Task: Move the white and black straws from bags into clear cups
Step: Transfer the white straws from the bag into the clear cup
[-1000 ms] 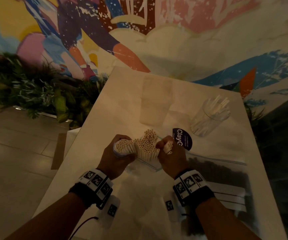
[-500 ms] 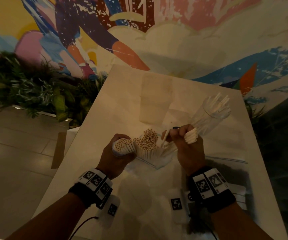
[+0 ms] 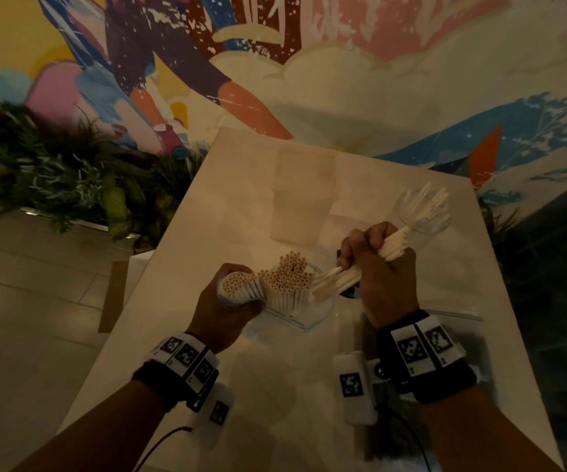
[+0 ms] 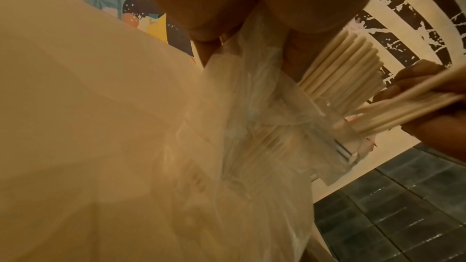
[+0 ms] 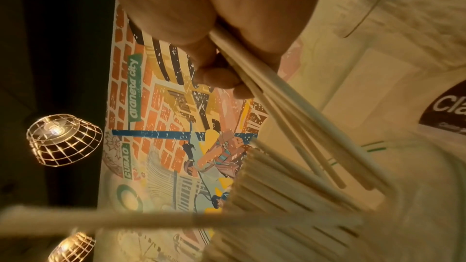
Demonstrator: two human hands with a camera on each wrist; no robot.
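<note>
Fisted round a few white straws, the right hand should tip them upright into the clear cup while the left hand grips the bagged bundle.

Matt paper-like white straws, glossy crinkled clear plastic bag, smooth pale table

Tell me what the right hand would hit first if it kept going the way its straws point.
Probably the clear cup with white straws in it: the bunch in the right hand aims at it, though depth is unclear.
</note>
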